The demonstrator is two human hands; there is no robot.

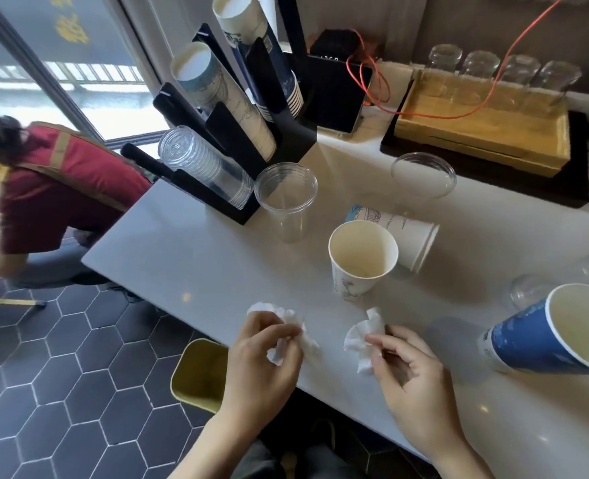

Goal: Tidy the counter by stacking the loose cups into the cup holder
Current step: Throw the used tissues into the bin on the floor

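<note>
left hand (263, 350): fingers pinched on a crumpled tissue (294, 331), at the near counter (189, 257) edge.
right hand (407, 364): thumb and forefinger pinched on a second wad (363, 342), just beside the first.
loose cups: white cup (362, 259) upright mid-counter; a paper stack (405, 236) lying on its side touching behind it; clear cup (286, 202) upright next to the holder (251, 140); blue cup (548, 331) tipped over far right; another clear cup (424, 174) near the tray (483, 133).
holder: rear-left, three slanted tubes, paper stacks in the upper two, clear stack lowest.
step: both hands busy, no cup held yet.
do it well: drop tissues first, bin (199, 373) below the edge looks handy. Then match type to tube, nest rim-aligned, squeeze lightly since clear cups likely flex.
risk: elbowing the blue cup off.
</note>
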